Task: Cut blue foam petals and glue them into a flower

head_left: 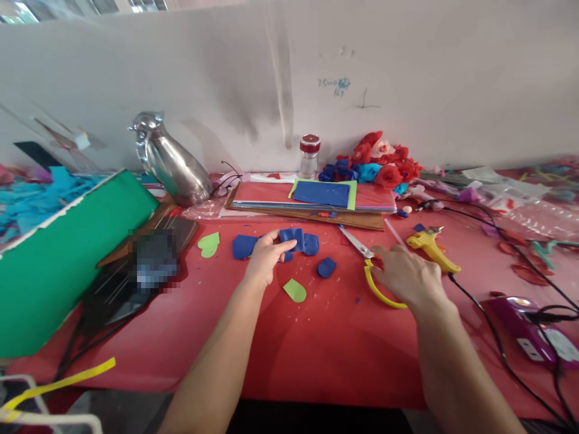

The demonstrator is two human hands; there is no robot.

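Near the middle of the red table, my left hand (266, 256) pinches a folded blue piece (292, 239) between thumb and fingers. Other blue pieces lie around it, one at its left (243, 247) and a loose one (326, 267) to the right. My right hand (404, 274) is over the yellow handles of the scissors (359, 242), whose blades point up and left; its fingers are blurred and partly hidden, so its grip is unclear. Green cut pieces lie at the left (208, 245) and below the blue ones (295, 290).
Behind are stacked sheets (271, 194), a red-lidded jar (310, 157), paper flowers (389, 166) and a metal jug (174, 163). A yellow glue gun (433, 248) and purple power box (525, 328) with cables lie right. A green box (81, 259) stands left.
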